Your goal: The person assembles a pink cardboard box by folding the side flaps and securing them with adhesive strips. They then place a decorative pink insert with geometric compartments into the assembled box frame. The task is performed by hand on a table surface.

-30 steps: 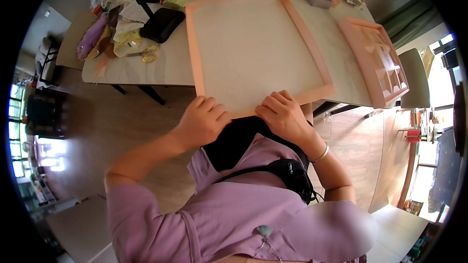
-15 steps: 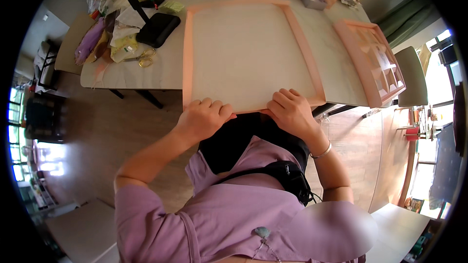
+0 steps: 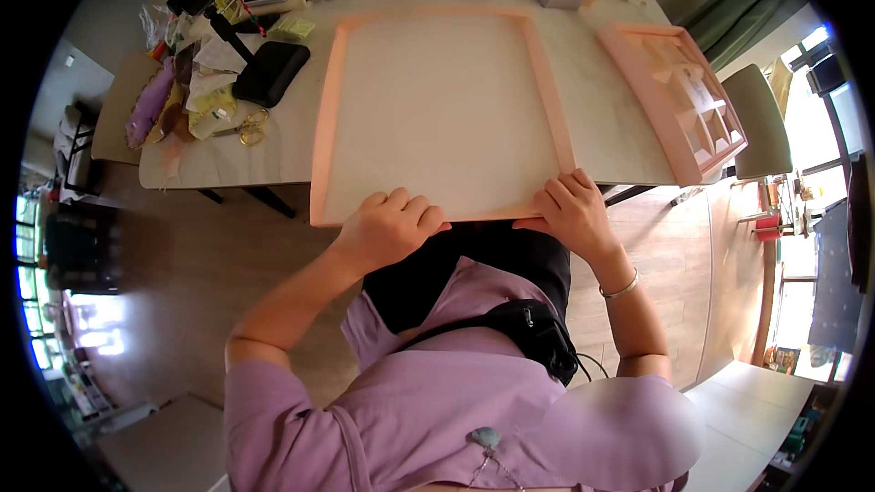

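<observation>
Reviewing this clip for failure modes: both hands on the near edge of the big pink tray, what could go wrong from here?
1. The large pink tray has its near edge at or past the table edge, gripped by the left hand and right hand; it might tip or slide off.
2. The divided pink box also sits at the table's right edge; a sideways shift of the tray might nudge it off.

Lilac short-sleeved top, black crossbody bag [image 3: 538, 333], silver bracelet [image 3: 620, 289] on right wrist.
</observation>
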### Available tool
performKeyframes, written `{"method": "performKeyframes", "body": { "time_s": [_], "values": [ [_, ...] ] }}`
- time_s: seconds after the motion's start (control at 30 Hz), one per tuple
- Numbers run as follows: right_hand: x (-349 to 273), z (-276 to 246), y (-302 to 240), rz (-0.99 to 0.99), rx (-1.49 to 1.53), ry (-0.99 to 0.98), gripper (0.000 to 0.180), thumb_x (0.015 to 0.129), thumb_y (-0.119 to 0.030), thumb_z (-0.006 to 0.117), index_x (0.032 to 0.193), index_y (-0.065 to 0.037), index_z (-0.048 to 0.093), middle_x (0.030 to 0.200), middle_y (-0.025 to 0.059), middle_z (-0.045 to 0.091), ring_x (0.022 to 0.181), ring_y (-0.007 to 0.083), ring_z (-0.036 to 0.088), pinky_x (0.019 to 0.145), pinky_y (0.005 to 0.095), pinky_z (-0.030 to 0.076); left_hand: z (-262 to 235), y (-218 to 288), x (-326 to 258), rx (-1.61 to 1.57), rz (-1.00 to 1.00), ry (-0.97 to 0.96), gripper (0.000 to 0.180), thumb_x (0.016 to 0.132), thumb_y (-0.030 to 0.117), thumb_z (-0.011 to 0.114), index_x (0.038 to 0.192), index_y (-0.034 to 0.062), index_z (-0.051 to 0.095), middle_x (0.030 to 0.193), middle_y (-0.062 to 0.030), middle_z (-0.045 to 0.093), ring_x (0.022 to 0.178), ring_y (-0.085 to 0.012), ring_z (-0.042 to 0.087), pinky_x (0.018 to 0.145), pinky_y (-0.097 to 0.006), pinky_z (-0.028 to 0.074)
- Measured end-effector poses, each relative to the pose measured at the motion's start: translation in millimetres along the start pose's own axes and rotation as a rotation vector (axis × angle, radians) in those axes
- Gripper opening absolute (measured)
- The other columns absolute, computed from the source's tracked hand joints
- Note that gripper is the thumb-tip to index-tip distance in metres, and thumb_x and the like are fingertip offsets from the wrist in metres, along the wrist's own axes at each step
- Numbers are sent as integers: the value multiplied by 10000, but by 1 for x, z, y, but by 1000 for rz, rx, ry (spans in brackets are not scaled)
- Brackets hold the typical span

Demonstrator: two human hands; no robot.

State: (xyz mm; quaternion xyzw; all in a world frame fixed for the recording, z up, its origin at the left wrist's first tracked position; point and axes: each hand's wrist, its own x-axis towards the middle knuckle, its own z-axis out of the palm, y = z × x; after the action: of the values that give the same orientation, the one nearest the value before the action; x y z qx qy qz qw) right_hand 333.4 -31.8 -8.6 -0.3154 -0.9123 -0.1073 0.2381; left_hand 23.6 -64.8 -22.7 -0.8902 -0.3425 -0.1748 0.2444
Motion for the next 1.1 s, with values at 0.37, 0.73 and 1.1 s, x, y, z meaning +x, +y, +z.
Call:
{"method": "performKeyframes", "body": {
  "time_s": [0.37, 0.73, 1.1],
  "values": [
    [32, -32, 15, 250, 480, -625, 305, 827, -300, 766, 766, -21, 661, 775, 125, 643, 738, 314, 641, 697, 391, 507, 32, 44, 56, -105, 85, 41, 208, 846, 306, 683, 799, 168, 535, 703, 45, 520, 609, -122, 530, 524, -257, 392],
    [52, -21, 21, 395, 578, -939, 230, 907, -192, 585, 824, -5, 689, 845, 184, 685, 877, 373, 653, 821, 437, 494, 25, 42, 59, -71, 118, 16, 251, 889, 344, 683, 891, 151, 522, 651, 36, 501, 530, -128, 523, 471, -263, 382],
    [30, -39, -14, 269, 298, -419, 151, 849, -170, 694, 834, -30, 640, 893, 127, 604, 888, 333, 622, 821, 403, 492, 16, 35, 72, -312, 89, -52, 161, 874, 322, 696, 895, 188, 610, 676, 27, 547, 555, -156, 561, 481, -294, 426]
  ]
}}
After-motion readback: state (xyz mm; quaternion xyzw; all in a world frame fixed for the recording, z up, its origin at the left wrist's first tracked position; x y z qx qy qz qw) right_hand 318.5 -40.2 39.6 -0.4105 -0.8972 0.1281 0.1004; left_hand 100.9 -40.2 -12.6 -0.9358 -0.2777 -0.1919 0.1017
